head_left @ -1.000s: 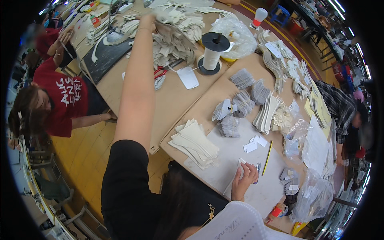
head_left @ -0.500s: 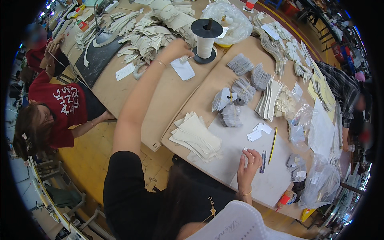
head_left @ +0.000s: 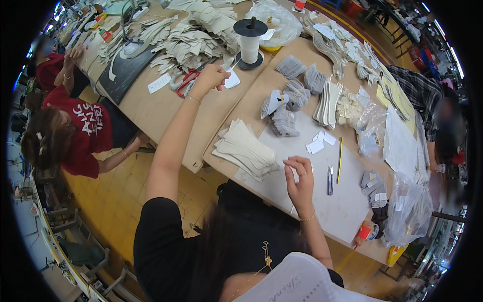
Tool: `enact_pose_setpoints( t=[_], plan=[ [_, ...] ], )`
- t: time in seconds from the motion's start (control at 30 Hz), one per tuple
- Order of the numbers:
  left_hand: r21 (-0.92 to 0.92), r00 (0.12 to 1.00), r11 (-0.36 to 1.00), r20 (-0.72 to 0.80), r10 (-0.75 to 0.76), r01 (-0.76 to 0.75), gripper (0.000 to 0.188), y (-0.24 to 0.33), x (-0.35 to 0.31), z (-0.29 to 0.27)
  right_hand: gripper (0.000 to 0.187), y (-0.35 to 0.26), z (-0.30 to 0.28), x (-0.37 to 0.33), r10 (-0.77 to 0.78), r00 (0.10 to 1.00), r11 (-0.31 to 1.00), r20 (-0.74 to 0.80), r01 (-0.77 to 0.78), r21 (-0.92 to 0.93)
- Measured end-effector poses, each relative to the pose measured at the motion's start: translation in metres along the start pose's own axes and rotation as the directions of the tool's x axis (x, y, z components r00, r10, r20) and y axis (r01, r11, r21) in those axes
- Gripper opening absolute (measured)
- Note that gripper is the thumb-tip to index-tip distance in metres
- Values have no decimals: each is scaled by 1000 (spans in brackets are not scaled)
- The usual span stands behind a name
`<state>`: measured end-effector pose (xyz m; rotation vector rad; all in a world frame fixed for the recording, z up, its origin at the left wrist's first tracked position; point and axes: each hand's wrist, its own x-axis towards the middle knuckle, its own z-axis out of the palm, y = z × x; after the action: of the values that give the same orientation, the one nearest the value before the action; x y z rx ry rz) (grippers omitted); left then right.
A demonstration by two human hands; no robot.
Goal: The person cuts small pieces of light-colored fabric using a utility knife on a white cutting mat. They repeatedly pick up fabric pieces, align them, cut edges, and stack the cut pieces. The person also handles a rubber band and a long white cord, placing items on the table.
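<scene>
My left hand (head_left: 211, 79) reaches far over the table, its fingers closed on a white cord (head_left: 232, 65). The cord runs to a spool (head_left: 250, 48) with black end discs, standing upright beyond the hand. Red-handled scissors (head_left: 187, 82) lie just left of that wrist. Close to the table's front edge hovers my right hand (head_left: 301, 185), fingers loosely bent and thumb apart, with nothing visible in it. Nearest to it are a fanned stack of cream fabric pieces (head_left: 246, 146) on its left and small thread snips (head_left: 330, 180) on its right.
Grey tied bundles (head_left: 284, 122), white tags (head_left: 317, 143) and a yellow pencil (head_left: 340, 160) lie on the table. Cream pieces (head_left: 193, 43) are heaped at the back. Clear plastic bags (head_left: 407, 209) sit at the right. A person in a red shirt (head_left: 83, 128) is at the left.
My left hand has drawn back from the spool toward me, with cord between them; the scissors now show. My right hand has moved left and slightly up, away from the snips.
</scene>
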<state>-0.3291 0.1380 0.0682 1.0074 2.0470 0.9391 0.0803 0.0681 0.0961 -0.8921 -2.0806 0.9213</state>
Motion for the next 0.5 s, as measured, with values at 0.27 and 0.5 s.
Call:
enact_pose_setpoints(
  t=[0.27,0.5],
  plan=[
    [-466,998,884,38,53,-30,18,30,-146,45,23,7,24,43,216,945,773,246,-319,548],
    [-326,726,712,101,680,-621,17,89,-361,135,58,43,38,112,335,707,280,623,-706,650]
  ],
)
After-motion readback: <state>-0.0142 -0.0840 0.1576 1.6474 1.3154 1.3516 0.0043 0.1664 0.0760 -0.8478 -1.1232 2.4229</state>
